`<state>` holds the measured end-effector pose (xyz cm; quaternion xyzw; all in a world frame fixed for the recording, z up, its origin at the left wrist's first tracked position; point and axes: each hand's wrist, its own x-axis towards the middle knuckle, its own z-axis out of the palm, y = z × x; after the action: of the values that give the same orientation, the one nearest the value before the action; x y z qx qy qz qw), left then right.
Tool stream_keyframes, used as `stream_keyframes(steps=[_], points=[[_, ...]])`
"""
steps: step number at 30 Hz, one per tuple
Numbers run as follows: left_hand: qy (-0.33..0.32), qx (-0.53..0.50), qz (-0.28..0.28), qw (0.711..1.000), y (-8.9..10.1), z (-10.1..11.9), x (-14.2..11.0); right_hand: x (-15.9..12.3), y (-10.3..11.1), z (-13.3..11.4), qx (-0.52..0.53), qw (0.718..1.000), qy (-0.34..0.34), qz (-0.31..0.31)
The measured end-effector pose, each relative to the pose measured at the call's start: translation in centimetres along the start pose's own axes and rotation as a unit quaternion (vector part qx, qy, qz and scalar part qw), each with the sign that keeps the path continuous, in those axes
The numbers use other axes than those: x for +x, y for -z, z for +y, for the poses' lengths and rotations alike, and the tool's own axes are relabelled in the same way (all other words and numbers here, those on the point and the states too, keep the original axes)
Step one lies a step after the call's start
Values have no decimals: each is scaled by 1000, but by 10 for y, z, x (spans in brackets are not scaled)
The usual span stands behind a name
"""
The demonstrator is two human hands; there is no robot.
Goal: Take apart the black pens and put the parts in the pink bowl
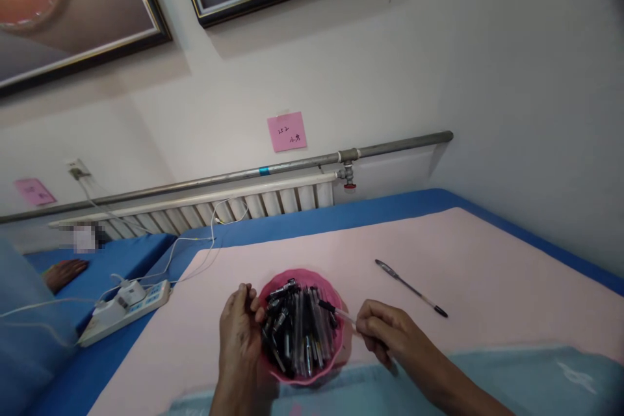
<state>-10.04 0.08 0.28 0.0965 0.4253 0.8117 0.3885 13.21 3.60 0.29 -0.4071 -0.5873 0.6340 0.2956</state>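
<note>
A pink basket with a wavy rim stands on the pink sheet, filled with clear pen barrels and black pen parts. My right hand pinches a clear pen barrel with a black grip, its black end over the basket's right side. Against the left rim, my left hand is closed with curled fingers; what it holds, if anything, is hidden. Beyond my right hand, a whole pen with a dark cap lies slanted on the sheet.
The pink sheet covers a blue table. To the left are a white power strip with plugs, loose white cables and another person's hand. Behind run a radiator and a metal pipe.
</note>
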Motion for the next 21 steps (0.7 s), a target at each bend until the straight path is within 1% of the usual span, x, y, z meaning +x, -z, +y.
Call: stream_keyframes(steps=[2,5,11,13,15,19,21], points=[[-1,8,-11,1000,-5,-8,-4,0,-1,1,-5,1000,-4,-4],[-1,24,-41,999,-12,-16,-9,0,-1,0,-6,1000,-11,-8],[-17,30,-127,991,-22,-22,-10,-2,-4,-4,2,1000,-10,7],[-23,29,-143,989,-24,-22,-9,-3,-5,-5,2,1000,-5,13],[-37,51,-140,988,-24,-21,-8,-4,-6,-6,5,1000,-3,17],[-95,168,-104,976,-22,-11,-14,-5,-6,-6,18,1000,-5,9],[-112,185,-92,972,-22,-7,-19,-4,-7,-5,22,1000,-9,-2]])
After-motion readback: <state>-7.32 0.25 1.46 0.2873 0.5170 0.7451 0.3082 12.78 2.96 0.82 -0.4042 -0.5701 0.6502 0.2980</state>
